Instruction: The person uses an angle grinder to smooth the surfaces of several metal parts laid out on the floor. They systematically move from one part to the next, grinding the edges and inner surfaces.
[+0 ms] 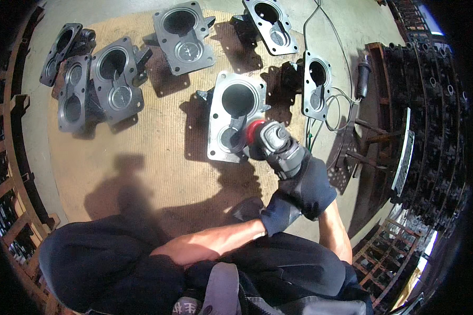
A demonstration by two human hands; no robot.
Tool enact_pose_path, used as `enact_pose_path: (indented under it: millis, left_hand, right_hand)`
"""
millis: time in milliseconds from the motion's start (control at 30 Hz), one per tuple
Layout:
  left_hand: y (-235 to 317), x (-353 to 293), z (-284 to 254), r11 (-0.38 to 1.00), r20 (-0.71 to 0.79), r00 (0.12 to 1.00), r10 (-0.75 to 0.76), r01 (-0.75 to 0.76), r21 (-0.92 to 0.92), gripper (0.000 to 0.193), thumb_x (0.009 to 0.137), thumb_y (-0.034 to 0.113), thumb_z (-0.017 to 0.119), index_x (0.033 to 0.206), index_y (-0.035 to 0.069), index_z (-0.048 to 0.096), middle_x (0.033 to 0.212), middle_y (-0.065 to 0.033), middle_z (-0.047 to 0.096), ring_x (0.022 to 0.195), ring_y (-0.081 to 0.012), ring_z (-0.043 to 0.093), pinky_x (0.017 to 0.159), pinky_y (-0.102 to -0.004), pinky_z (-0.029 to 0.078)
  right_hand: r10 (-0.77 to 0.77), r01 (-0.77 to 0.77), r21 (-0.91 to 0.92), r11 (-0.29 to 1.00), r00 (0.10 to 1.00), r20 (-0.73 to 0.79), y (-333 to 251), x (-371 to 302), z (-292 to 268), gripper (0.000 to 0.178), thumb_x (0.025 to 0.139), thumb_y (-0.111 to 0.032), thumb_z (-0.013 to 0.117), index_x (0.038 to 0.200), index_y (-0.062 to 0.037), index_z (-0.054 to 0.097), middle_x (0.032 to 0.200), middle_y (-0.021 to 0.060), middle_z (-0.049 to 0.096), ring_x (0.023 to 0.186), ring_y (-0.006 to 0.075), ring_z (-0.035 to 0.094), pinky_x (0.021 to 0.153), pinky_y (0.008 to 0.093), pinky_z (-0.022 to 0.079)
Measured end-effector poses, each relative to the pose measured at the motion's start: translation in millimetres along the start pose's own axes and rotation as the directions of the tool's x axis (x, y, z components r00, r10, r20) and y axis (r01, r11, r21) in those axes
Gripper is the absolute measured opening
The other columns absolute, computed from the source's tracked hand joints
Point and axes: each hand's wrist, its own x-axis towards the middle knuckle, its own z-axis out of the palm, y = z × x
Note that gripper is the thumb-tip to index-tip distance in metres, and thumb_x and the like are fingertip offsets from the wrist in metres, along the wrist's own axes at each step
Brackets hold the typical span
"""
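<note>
My right hand (314,186), in a dark glove, is wrapped round the body of an angle grinder (286,152). My left hand (281,211), gloved too, is closed just below and left of it, at the rear of the grinder; its fingers are partly hidden. The grinder's red disc (255,130) is against the right edge of a grey metal casting (214,118). This casting has a flat flange face with a large round opening, a smaller round recess and bolt holes along its rim.
Several similar castings (165,42) stand on the brown corrugated sheet (115,178). A dark handheld power tool (362,79) and loose cables (347,50) lie at the right. Rusty metal racks (8,118) line the left side; stacked dark parts (431,121) fill the right.
</note>
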Motion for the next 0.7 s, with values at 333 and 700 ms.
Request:
enact_pose_path:
  millis: [333, 700]
  left_hand:
    - [2, -8, 4, 0.962, 0.037, 0.996, -0.077, 0.084, -0.259, 0.041, 0.104, 0.024, 0.055, 0.142, 0.008, 0.05, 0.138, -0.009, 0.055, 0.131, -0.0165, 0.049, 0.113, -0.0319, 0.039]
    - [-6, -3, 13, 0.625, 0.084, 0.986, -0.144, 0.157, -0.765, 0.041, 0.106, 0.019, 0.051, 0.145, 0.006, 0.045, 0.141, -0.0084, 0.053, 0.134, -0.0165, 0.048, 0.114, -0.0309, 0.038]
  right_hand:
    - [-0.021, 0.021, -0.007, 1.0, 1.0, 0.0, 20, -13, 15, 0.054, 0.066, -0.024, 0.083, 0.109, 0.001, 0.064, 0.093, 0.0241, 0.074, 0.092, 0.0421, 0.073, 0.079, 0.0433, 0.059]
    - [0.023, -0.024, -0.026, 0.999, 0.999, -0.025, 13, -14, 9, 0.056, 0.064, -0.026, 0.083, 0.11, -0.0014, 0.063, 0.092, 0.0252, 0.073, 0.09, 0.0434, 0.072, 0.08, 0.0438, 0.059]
